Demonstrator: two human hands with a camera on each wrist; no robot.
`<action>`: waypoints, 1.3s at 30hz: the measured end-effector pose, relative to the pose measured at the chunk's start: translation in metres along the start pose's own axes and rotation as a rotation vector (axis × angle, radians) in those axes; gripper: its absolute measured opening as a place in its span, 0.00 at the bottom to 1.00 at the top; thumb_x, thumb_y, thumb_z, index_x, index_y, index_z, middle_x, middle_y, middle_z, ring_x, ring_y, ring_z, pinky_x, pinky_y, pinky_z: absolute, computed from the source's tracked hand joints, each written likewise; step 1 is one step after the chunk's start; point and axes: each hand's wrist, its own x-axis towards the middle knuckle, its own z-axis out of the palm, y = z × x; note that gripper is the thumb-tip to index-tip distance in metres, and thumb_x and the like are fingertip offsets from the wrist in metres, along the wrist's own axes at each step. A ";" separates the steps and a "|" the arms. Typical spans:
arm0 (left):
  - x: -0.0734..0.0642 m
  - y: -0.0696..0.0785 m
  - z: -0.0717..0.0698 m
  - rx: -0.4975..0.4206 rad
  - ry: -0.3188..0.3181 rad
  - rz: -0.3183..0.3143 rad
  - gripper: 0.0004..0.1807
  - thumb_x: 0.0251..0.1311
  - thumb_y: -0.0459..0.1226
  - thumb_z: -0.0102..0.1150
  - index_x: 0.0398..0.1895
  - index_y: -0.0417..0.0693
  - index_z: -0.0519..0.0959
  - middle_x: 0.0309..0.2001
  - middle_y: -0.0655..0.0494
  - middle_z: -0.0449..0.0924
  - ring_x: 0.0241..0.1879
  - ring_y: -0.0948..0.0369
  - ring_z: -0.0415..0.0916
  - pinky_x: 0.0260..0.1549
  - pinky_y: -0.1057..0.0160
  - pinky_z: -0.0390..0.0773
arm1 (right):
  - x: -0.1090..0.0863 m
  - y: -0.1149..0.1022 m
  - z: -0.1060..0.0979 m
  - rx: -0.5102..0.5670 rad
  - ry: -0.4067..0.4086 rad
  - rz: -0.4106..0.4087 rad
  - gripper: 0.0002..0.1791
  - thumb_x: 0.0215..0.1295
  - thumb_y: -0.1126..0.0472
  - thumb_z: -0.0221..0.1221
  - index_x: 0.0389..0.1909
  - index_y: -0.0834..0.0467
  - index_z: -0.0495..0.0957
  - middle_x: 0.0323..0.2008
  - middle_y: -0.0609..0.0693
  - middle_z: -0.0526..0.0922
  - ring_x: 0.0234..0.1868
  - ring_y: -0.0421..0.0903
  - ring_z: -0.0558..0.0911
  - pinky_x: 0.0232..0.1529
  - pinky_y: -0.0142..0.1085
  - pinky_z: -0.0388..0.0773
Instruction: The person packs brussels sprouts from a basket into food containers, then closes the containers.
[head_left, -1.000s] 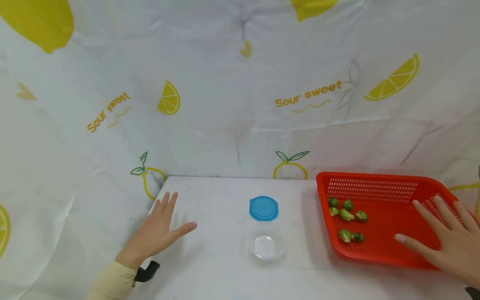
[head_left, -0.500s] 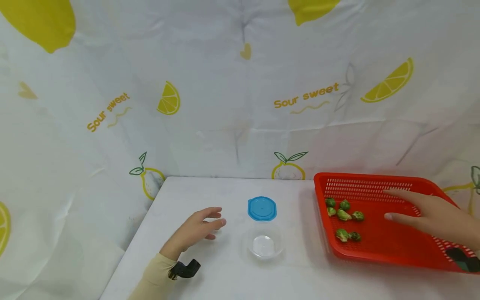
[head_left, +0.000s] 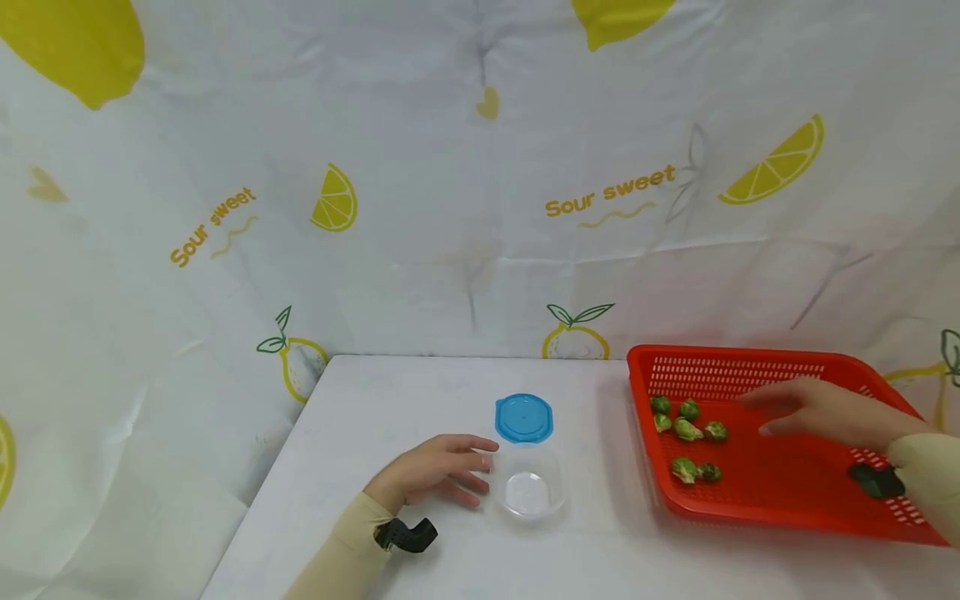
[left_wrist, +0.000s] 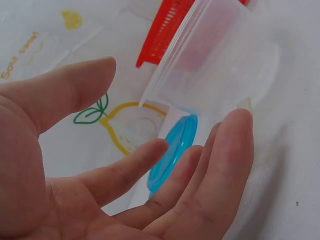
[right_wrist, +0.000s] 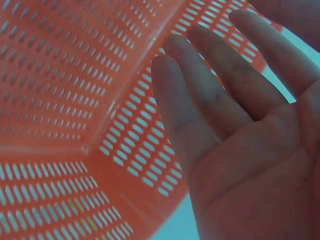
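Note:
A clear plastic bowl (head_left: 528,492) stands on the white table, with its blue lid (head_left: 524,418) lying flat just behind it. My left hand (head_left: 438,471) is at the bowl's left side, fingertips right at its wall, fingers spread and loosely bent. In the left wrist view the bowl (left_wrist: 225,60) rises beyond the fingers. My right hand (head_left: 825,410) hovers over the red basket (head_left: 780,508), fingers extended and holding nothing. Several Brussels sprouts (head_left: 687,430) lie in the basket's left part, left of that hand.
The white table (head_left: 420,392) ends at a hanging cloth (head_left: 420,250) printed with lemons, behind and to the left. The basket's slotted walls (right_wrist: 60,65) rise around the right hand's area.
My left hand has moved right, from the table's left side to the bowl. My right hand has moved left over the basket, toward the sprouts.

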 end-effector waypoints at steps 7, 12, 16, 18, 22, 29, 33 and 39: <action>0.013 -0.003 0.002 -0.055 -0.068 -0.023 0.33 0.74 0.45 0.67 0.77 0.42 0.73 0.61 0.43 0.81 0.48 0.55 0.89 0.49 0.54 0.93 | 0.020 0.005 0.005 0.088 -0.080 -0.022 0.29 0.71 0.56 0.69 0.68 0.64 0.81 0.63 0.64 0.85 0.60 0.58 0.83 0.54 0.51 0.88; 0.013 -0.009 0.001 -0.069 -0.070 -0.024 0.32 0.72 0.41 0.68 0.77 0.43 0.73 0.51 0.45 0.86 0.42 0.56 0.89 0.48 0.55 0.93 | 0.035 0.006 0.013 0.113 -0.106 -0.015 0.27 0.70 0.59 0.70 0.66 0.66 0.82 0.61 0.63 0.86 0.57 0.56 0.85 0.55 0.52 0.89; 0.012 -0.010 -0.001 -0.066 -0.058 -0.006 0.30 0.71 0.38 0.68 0.75 0.43 0.75 0.42 0.45 0.89 0.38 0.56 0.91 0.46 0.55 0.93 | 0.043 0.007 0.017 0.150 -0.129 -0.028 0.26 0.69 0.60 0.71 0.65 0.67 0.82 0.59 0.62 0.88 0.56 0.55 0.86 0.53 0.47 0.90; 0.013 -0.009 -0.001 -0.062 -0.049 -0.001 0.29 0.71 0.37 0.68 0.74 0.44 0.76 0.41 0.44 0.90 0.36 0.56 0.91 0.44 0.55 0.93 | 0.045 0.006 0.019 0.159 -0.137 -0.027 0.26 0.69 0.60 0.71 0.65 0.67 0.82 0.59 0.61 0.88 0.57 0.56 0.86 0.54 0.48 0.90; 0.016 -0.009 0.001 -0.061 -0.043 0.008 0.27 0.70 0.37 0.69 0.71 0.46 0.79 0.39 0.44 0.91 0.34 0.57 0.91 0.43 0.56 0.93 | 0.049 0.006 0.021 0.172 -0.148 -0.010 0.26 0.70 0.60 0.70 0.65 0.67 0.81 0.59 0.62 0.87 0.57 0.55 0.85 0.56 0.52 0.89; 0.019 -0.010 0.006 -0.088 -0.061 0.024 0.25 0.69 0.35 0.71 0.68 0.46 0.82 0.37 0.50 0.91 0.32 0.60 0.90 0.41 0.60 0.93 | 0.049 0.005 0.026 0.199 -0.168 0.010 0.25 0.71 0.64 0.68 0.65 0.70 0.81 0.57 0.62 0.88 0.56 0.55 0.86 0.56 0.54 0.89; 0.019 -0.009 0.006 -0.082 -0.042 0.028 0.23 0.69 0.34 0.70 0.67 0.45 0.83 0.36 0.50 0.91 0.31 0.61 0.89 0.39 0.62 0.93 | 0.051 0.007 0.027 0.205 -0.172 0.012 0.24 0.70 0.65 0.68 0.64 0.70 0.82 0.56 0.62 0.88 0.55 0.54 0.86 0.56 0.54 0.89; 0.018 -0.006 0.003 -0.087 -0.030 0.030 0.24 0.70 0.32 0.69 0.68 0.44 0.83 0.36 0.51 0.90 0.31 0.62 0.88 0.39 0.64 0.92 | 0.054 0.004 0.026 0.189 -0.177 0.004 0.23 0.69 0.65 0.69 0.62 0.70 0.83 0.54 0.60 0.89 0.53 0.54 0.87 0.55 0.52 0.90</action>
